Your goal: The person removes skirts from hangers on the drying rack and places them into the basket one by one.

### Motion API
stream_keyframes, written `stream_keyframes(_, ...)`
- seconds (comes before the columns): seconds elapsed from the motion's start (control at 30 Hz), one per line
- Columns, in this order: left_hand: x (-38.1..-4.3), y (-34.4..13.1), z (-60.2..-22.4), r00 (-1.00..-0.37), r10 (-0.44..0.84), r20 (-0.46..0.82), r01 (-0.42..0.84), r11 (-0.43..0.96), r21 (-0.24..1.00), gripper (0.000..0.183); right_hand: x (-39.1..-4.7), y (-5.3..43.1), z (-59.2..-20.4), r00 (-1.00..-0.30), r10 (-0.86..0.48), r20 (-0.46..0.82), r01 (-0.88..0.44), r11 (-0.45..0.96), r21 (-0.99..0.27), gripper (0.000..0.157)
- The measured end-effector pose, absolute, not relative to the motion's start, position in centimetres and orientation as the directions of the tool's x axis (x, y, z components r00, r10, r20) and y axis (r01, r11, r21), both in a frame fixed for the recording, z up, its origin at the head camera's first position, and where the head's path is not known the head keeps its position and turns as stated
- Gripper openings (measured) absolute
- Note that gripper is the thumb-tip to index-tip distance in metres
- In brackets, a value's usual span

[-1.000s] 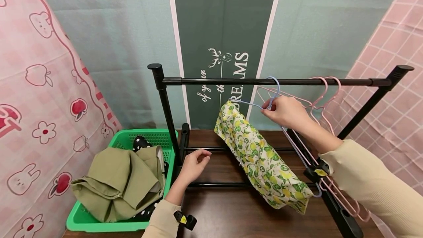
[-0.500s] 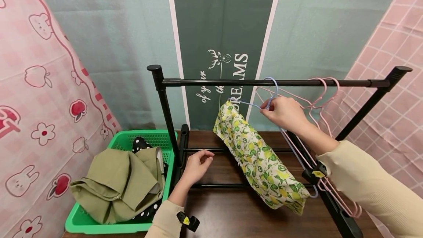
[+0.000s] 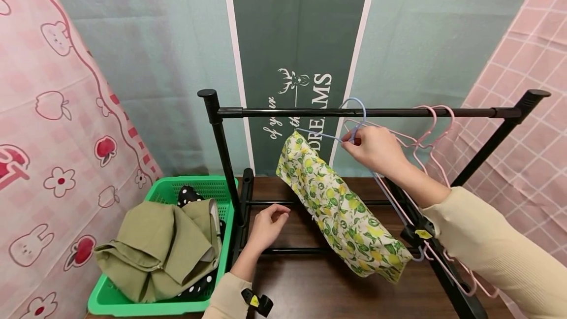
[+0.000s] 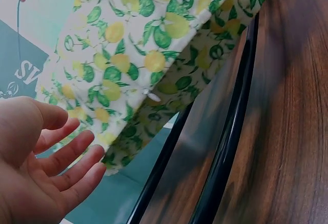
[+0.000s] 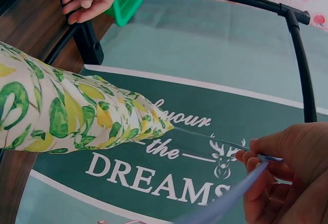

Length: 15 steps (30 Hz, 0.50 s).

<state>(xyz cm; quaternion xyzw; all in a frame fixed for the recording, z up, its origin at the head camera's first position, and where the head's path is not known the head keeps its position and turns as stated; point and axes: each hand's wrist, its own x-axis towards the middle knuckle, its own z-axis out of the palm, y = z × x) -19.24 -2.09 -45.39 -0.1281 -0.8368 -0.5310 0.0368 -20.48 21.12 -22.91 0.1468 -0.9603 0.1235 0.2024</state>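
My right hand (image 3: 376, 149) pinches the neck of a blue hanger (image 3: 364, 112) just under its hook. That hook arches over the black rail (image 3: 288, 112), its top a little above the bar. From the hanger a lemon-print garment (image 3: 341, 206) slants down to the right; a small white pull (image 4: 152, 96) shows on it in the left wrist view. My left hand (image 3: 267, 225), fingers loosely bent and holding nothing, hovers left of the cloth. In the left wrist view that hand (image 4: 51, 157) overlaps the garment's edge; whether they touch I cannot tell.
Two pink hangers (image 3: 430, 132) hang on the rail's right part. A green basket (image 3: 152, 307) at the left holds olive clothing (image 3: 155, 245) and a black polka-dot cloth (image 3: 189, 193). Lower rack bars cross the dark wooden table (image 3: 301, 284). Fabric curtains surround the rack.
My right hand and the blue hanger have shifted left along the rail, the hook rising slightly above it. The garment swung left with them. My left hand moved a little right.
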Motion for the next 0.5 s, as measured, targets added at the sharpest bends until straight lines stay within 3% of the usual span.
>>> stream_keyframes(0.2, -19.1, -1.5, -45.7, -0.97, 0.181, 0.16, 0.215, 0.351, 0.911, 0.017, -20.0, 20.2, -22.2, -0.864, -0.243, 0.44, -0.349, 0.92, -0.177, 0.017)
stream_keyframes(0.5, -18.8, -0.2, -46.4, -0.975, 0.221, -0.016, 0.025, 0.179, 0.983, 0.051, -19.3, 19.1, -21.4, -0.853, -0.272, 0.446, -0.383, 0.907, -0.178, 0.017)
